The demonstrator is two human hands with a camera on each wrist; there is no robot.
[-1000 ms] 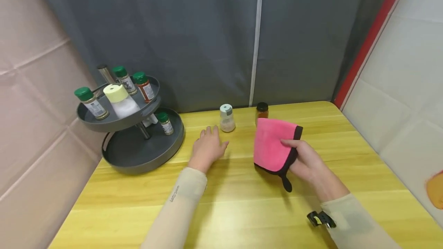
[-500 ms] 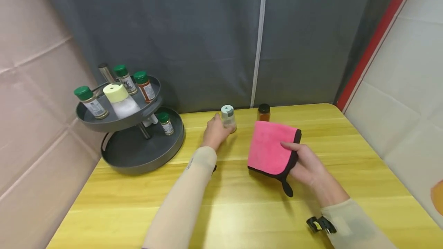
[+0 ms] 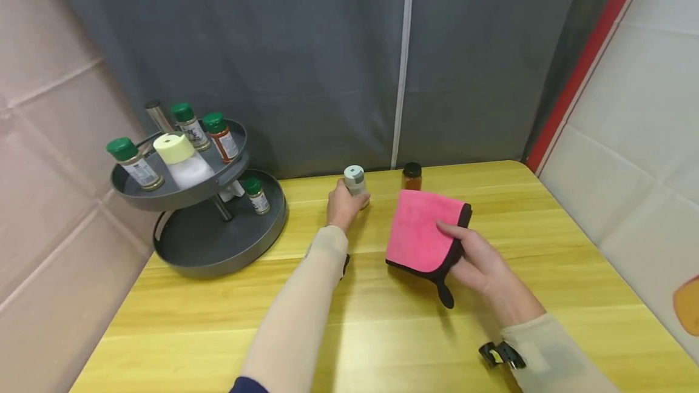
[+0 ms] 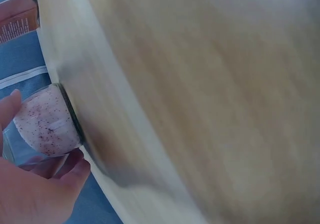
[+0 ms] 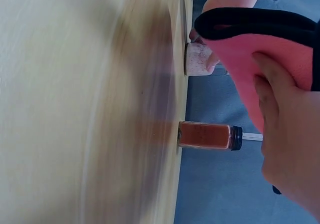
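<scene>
My left hand (image 3: 344,206) grips a small clear shaker jar (image 3: 356,179) with a pale lid near the back of the table. In the left wrist view, the jar's white contents with dark red specks (image 4: 47,121) show between thumb and fingers, its base at the tabletop. A folded pink cloth (image 3: 423,232) with black edging and a black loop is pinched in my right hand (image 3: 480,259), thumb on its front, held above the table. From the right wrist, the fingers (image 5: 272,78) lie against the cloth's pink side.
A black-capped jar of red-brown spice (image 5: 205,135) stands at the table's back edge, right of the shaker. On the left is a grey two-tier turntable (image 3: 218,268) bearing several green-capped spice jars and a yellow-capped bottle (image 3: 182,159). A dark curtain (image 3: 306,65) hangs behind.
My left hand has moved forward and right from beside the shaker jar and taken hold of it. The cloth in my right hand has shifted slightly left and down.
</scene>
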